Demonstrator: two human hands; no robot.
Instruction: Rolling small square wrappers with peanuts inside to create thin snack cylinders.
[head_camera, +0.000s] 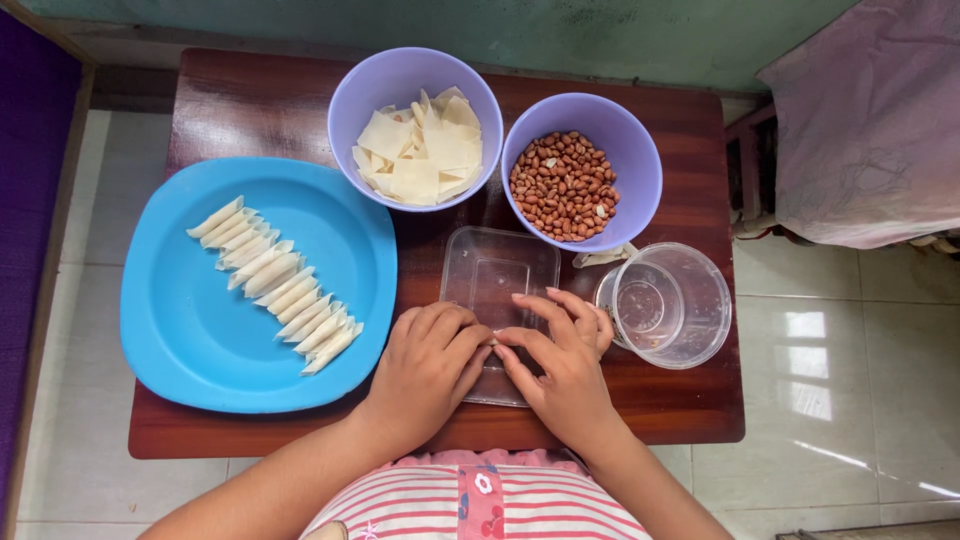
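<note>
This looks like a home where food is prepared by hand. A small dark wooden worktop (250, 100) stands on a pale tiled floor (850, 380) against a green painted wall (600, 30), carrying plastic bowls (350, 100) of wrappers and peanuts (563, 185) and a blue plate (180, 340) of rolled pastries (275, 283).

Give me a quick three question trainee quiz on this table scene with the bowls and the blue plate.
1. True or false: the rolled wrappers lie in a row on the blue plate.
2. Which purple bowl holds peanuts: A, nearer the plate, or B, nearer the round clear container?
3. Over what do the left hand and right hand meet?

Key: 1 true. 2 B. 3 The flat clear tray.
</note>
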